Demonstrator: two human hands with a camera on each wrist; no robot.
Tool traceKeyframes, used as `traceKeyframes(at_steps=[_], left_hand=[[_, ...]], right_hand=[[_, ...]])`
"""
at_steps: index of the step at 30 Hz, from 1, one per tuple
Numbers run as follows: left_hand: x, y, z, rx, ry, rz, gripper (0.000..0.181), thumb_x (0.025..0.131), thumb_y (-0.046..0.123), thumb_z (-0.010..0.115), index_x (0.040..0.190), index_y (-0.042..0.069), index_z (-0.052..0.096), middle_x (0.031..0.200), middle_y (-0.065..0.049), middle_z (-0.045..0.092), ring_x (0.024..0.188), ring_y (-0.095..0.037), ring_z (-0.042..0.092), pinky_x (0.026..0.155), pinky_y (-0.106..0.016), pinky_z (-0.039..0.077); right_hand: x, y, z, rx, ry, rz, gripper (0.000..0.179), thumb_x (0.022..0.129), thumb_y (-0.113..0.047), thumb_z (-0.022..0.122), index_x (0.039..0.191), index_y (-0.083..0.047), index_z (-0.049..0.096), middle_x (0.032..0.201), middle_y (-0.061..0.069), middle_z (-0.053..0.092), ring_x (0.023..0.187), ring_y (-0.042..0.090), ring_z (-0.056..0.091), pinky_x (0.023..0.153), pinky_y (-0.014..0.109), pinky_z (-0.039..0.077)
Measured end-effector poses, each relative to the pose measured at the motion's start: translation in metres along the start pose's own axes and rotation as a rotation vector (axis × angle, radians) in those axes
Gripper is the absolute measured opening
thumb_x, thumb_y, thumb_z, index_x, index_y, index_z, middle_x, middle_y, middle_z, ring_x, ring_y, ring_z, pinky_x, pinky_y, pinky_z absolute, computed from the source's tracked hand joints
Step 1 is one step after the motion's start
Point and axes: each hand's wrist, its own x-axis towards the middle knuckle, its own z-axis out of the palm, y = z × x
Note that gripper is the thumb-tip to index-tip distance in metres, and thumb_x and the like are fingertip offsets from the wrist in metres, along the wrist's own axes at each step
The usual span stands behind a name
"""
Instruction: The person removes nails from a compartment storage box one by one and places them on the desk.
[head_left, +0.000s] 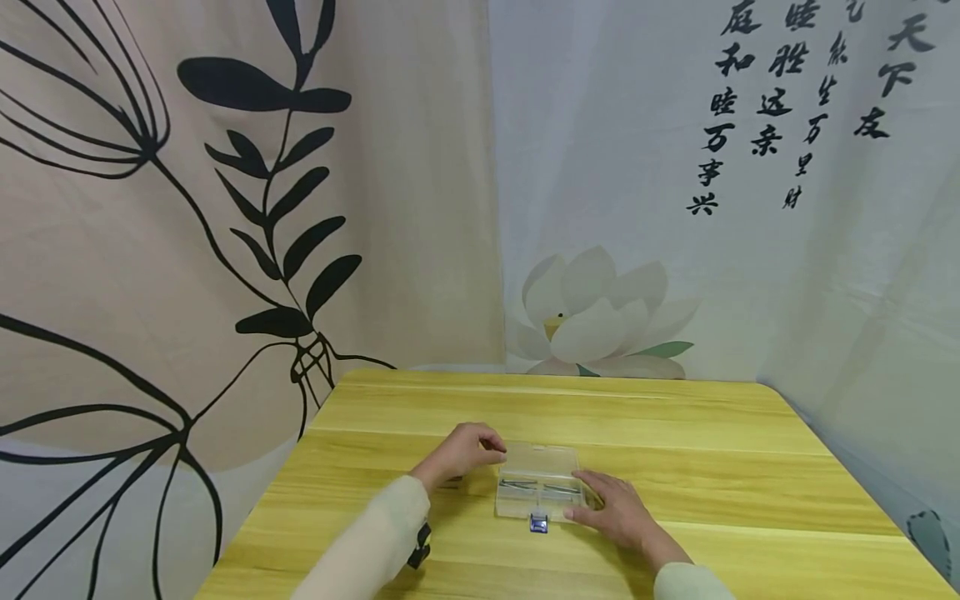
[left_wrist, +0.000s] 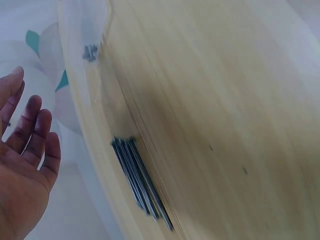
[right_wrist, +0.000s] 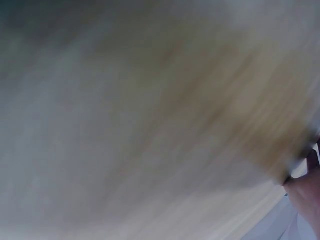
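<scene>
A clear plastic box point(head_left: 517, 505) lies on the table with its lid point(head_left: 542, 459) folded back. Slim dark nails point(head_left: 561, 489) lie in its compartments, and a blue latch point(head_left: 538, 523) hangs at the front. My right hand point(head_left: 617, 508) grips the box's right side, thumb at the front corner and fingers farther back. Beside the lid's left edge is my left hand point(head_left: 467, 451), its fingers loosely bent; the left wrist view shows nothing in that hand point(left_wrist: 27, 150). A bundle of long nails point(left_wrist: 140, 180) lies on the wood, mostly hidden by the left arm in the head view.
The yellow wood-grain table point(head_left: 697, 433) has rounded far corners. Behind it hangs a printed curtain point(head_left: 420, 208) with plants, a lotus and characters. A black strap point(head_left: 420, 546) sits at the left sleeve. Blur covers most of the right wrist view.
</scene>
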Motion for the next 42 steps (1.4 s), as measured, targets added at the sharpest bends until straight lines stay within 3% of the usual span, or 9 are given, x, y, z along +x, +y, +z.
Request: traceKeyframes(at_steps=[9,18,32,42], left_hand=[[0.014,0.017,0.021,-0.026,-0.026,0.003,0.009,0.091,0.014,0.074,0.096,0.007,0.076,0.092,0.007,0.065,0.089,-0.015,0.059,0.076,-0.03,0.049],[0.021,0.028,0.041,0.011,-0.061,0.021,0.008,0.091,0.015,0.074,0.095,0.009,0.077,0.093,0.01,0.064,0.088,-0.008,0.057,0.08,-0.029,0.049],[0.029,0.026,0.059,0.044,-0.104,0.018,0.006,0.088,0.01,0.076,0.087,0.015,0.077,0.088,0.013,0.064,0.082,-0.004,0.054,0.076,-0.025,0.047],[0.028,0.025,0.064,0.032,-0.111,0.006,0.006,0.087,0.009,0.077,0.084,0.015,0.076,0.087,0.011,0.064,0.079,-0.005,0.053,0.072,-0.024,0.047]], right_hand=[[0.001,0.0,0.0,0.0,-0.002,0.003,0.072,0.086,-0.049,0.074,0.143,-0.01,0.054,0.144,0.02,0.05,0.134,0.047,0.039,0.11,0.066,0.015],[0.001,0.0,-0.001,-0.007,-0.01,0.008,0.072,0.086,-0.05,0.074,0.143,-0.011,0.054,0.144,0.019,0.05,0.134,0.047,0.039,0.11,0.066,0.016],[0.002,0.001,0.0,-0.006,-0.013,0.008,0.071,0.086,-0.05,0.074,0.143,-0.012,0.054,0.144,0.018,0.05,0.134,0.047,0.038,0.11,0.067,0.015],[0.001,0.002,0.001,0.004,-0.012,0.01,0.072,0.086,-0.051,0.073,0.143,-0.011,0.054,0.144,0.018,0.05,0.135,0.048,0.037,0.109,0.068,0.012]])
